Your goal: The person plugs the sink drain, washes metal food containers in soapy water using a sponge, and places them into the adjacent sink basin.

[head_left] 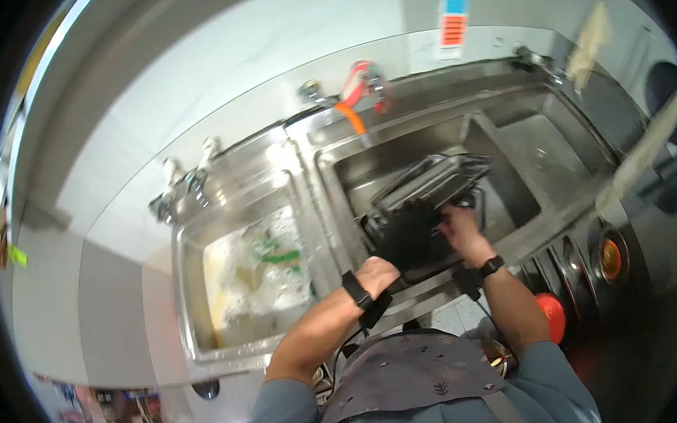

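Over the middle sink basin (361,171), my left hand (376,274) reaches in from the front. A soft-looking black thing (411,234) covers its fingers; whether this is a glove or a cloth I cannot tell. My right hand (460,229) is bare, close against the right side of the black thing, with its fingers curled. What those fingers grip is hidden and blurred. Just beyond both hands, several shiny dark-edged trays or containers (430,183) lie tilted in the basin.
At left, another basin (190,298) holds suds and a clear plastic bag with green marks (268,258). An orange-ended spout (351,118) overhangs the middle basin's back edge. A third basin (540,149) adjoins on the right. Pans (579,274) and a red round thing (550,316) stand lower right.
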The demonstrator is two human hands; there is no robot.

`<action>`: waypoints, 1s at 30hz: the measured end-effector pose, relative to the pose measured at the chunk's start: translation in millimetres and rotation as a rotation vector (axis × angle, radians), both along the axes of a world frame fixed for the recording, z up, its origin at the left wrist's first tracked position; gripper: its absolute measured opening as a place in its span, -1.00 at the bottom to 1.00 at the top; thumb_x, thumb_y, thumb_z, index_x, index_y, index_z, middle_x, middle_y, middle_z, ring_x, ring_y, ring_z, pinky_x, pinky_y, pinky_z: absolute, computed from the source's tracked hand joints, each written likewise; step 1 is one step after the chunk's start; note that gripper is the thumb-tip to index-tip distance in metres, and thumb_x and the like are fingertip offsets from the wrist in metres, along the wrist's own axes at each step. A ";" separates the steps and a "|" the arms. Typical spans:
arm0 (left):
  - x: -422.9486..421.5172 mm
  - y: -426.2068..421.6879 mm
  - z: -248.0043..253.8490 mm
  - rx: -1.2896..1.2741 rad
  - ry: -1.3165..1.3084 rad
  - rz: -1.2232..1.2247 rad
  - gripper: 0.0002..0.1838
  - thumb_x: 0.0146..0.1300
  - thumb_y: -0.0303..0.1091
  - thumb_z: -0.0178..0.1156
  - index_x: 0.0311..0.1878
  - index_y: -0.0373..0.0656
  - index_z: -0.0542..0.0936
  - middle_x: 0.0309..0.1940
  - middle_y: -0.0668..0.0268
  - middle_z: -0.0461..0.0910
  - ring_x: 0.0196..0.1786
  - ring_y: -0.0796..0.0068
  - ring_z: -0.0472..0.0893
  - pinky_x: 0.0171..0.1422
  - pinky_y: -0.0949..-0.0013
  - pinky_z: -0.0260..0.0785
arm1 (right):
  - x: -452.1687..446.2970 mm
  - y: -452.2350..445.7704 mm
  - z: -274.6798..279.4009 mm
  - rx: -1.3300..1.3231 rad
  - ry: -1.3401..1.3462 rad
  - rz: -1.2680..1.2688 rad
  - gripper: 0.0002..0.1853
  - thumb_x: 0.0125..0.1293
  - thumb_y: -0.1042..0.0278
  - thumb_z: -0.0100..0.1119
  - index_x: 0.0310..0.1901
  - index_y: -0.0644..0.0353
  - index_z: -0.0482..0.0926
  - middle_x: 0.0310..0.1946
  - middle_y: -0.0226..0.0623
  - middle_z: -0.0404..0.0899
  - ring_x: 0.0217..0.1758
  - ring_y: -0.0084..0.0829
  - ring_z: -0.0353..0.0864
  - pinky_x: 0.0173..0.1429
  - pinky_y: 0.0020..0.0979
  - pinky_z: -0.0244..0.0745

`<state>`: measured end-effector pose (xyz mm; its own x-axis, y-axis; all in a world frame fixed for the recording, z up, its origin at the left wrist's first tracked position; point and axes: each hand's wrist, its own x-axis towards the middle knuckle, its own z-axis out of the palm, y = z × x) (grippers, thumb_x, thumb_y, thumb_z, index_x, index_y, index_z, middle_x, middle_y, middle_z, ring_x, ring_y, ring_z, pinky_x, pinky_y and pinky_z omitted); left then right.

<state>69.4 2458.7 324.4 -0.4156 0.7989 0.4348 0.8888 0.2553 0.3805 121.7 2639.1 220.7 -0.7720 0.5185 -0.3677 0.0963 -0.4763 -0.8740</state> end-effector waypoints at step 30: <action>-170.5 -548.8 -229.6 -0.542 -0.802 0.506 -0.56 0.39 0.00 0.15 0.15 -0.09 0.67 0.21 0.02 0.57 0.24 0.05 0.54 0.35 0.10 0.37 | -211.3 -439.6 -50.6 1.502 -0.433 1.155 -0.11 0.39 0.11 0.19 0.63 -0.09 -0.10 0.62 0.16 -0.25 0.59 0.43 -0.09 0.53 0.33 0.09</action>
<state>-101.1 1909.8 94.7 -0.7556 0.4592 -0.4672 0.1770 0.8298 0.5293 -89.5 2199.5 170.1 -0.9108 -0.0689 -0.4071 0.0523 0.9588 -0.2792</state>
